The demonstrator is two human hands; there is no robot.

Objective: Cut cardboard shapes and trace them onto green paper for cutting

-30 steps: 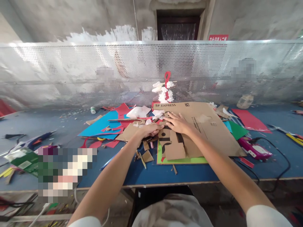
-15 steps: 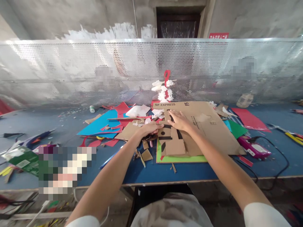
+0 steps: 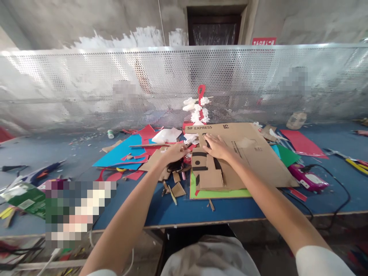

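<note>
Two hands work at frame centre. Right hand (image 3: 217, 147) lies flat with fingers spread, pressing on the large cardboard sheet (image 3: 255, 157) printed SF EXPRESS, which covers the centre-right of the blue table (image 3: 184, 212). Left hand (image 3: 173, 153) sits just left of it, fingers bent loosely over scraps and a dark object (image 3: 175, 166); cannot tell if it grips anything. Cut cardboard piece (image 3: 211, 178) with black marks lies below the right hand, on a green sheet (image 3: 224, 193). Pink glue gun (image 3: 309, 180) at right, blue paper (image 3: 122, 151) at left.
</note>
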